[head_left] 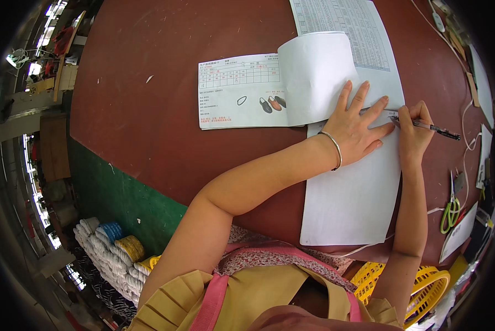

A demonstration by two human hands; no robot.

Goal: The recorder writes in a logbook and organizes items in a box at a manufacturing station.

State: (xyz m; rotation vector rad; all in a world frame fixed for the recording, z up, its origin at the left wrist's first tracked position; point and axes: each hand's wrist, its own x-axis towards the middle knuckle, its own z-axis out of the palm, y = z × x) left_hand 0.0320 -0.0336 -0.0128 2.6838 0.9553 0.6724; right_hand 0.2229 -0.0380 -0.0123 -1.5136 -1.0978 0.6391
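Note:
My left hand (355, 124) lies flat with fingers spread over white paper, a silver bangle (335, 150) at its wrist. It presses near the curled-back page (319, 71) of a stapled-looking form pad (239, 94), which shows a printed table and small shoe pictures. My right hand (414, 129) grips a dark pen (443, 131), its tip on the white sheet (349, 204) beside a little handwriting. A printed table sheet (344, 25) lies beyond, partly covered by the curled page and my left hand.
The dark red tabletop (164, 154) has a green section (126, 187) at lower left. Green-handled scissors (450, 212) and a white cable (464, 160) lie at the right. Yellow baskets (428, 289) stand below the edge; bundled white material (106, 256) is at lower left.

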